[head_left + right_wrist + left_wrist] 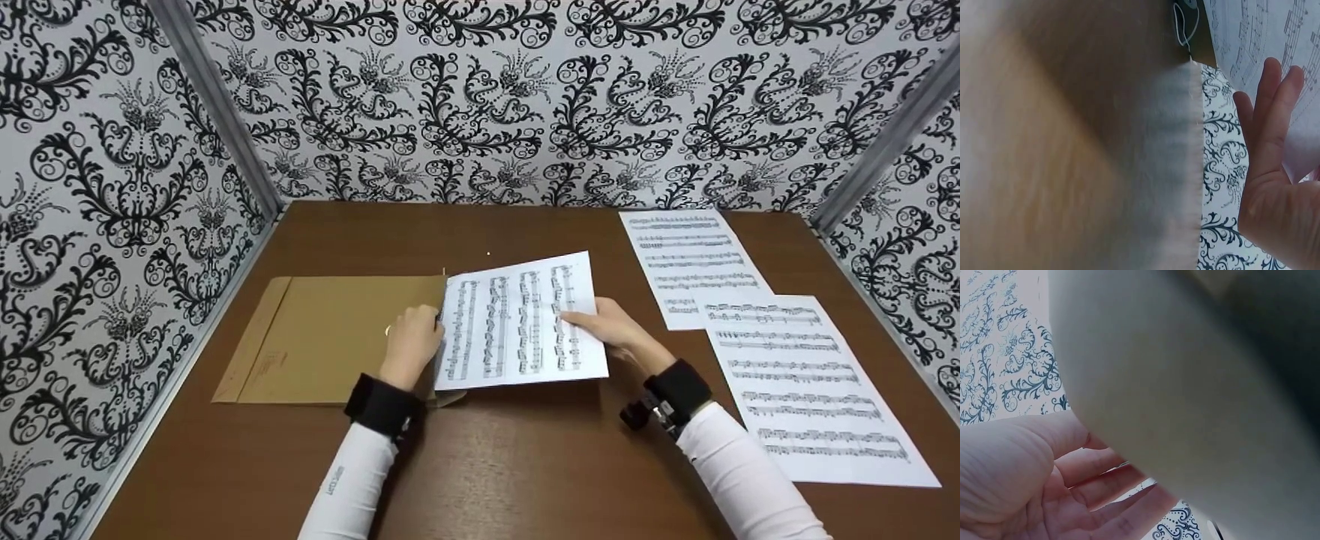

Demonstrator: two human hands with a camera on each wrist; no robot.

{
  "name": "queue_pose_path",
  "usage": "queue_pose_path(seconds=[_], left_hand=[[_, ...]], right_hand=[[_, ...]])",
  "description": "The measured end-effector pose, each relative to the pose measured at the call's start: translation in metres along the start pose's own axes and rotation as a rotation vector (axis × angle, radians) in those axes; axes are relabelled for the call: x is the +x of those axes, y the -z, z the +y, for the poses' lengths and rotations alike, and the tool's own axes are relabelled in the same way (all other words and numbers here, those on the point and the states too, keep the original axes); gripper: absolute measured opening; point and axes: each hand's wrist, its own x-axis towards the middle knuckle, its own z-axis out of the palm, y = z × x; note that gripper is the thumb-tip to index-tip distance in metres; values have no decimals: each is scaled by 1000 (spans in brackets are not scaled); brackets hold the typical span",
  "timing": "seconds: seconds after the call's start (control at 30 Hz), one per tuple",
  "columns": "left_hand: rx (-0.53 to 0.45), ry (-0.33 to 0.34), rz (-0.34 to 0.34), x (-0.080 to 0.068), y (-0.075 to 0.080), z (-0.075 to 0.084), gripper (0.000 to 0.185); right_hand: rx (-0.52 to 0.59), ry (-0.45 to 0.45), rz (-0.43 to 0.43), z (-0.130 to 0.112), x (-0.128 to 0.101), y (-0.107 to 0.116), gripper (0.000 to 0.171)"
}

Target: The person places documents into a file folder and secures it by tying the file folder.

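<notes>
A brown paper envelope [330, 337] lies on the left of the table, its mouth facing right. My left hand [412, 341] grips it by that open edge, thumb uppermost; in the left wrist view the fingers of this hand [1072, 489] show partly behind a large blurred surface. A sheet of music [517, 322] is tilted at the mouth, its left end against the edge; how much of it is inside cannot be told. My right hand [619, 326] pinches its right end, thumb on top. In the right wrist view, the right hand's fingers [1269, 124] extend under the sheet.
Two more music sheets lie flat at the right, one farther back [686, 255] and one nearer [806, 382], slightly overlapping. Patterned walls [487, 105] enclose the brown table [480, 457] at the back and sides. A looped string [1185, 34] hangs near the envelope's mouth.
</notes>
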Motion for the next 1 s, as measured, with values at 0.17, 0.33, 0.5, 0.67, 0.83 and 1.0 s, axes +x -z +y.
queue_pose_path(seconds=[0.17, 0.33, 0.5, 0.67, 0.83, 1.0], left_hand=[[-5, -2, 4, 0, -1, 0, 12], [17, -16, 38, -2, -2, 1, 11], [25, -18, 60, -3, -3, 0, 13], [23, -19, 59, -3, -5, -1, 13], [20, -28, 62, -3, -4, -1, 13], [18, -28, 64, -3, -4, -1, 14]], right_hand=[[-19, 2, 23, 3, 2, -9, 43], [-40, 8, 38, 3, 6, -18, 43], [-31, 17, 51, 2, 9, -28, 41], [-35, 32, 54, 2, 10, -35, 40], [-35, 23, 70, 0, 14, -44, 38], [-17, 34, 70, 0, 18, -52, 37]])
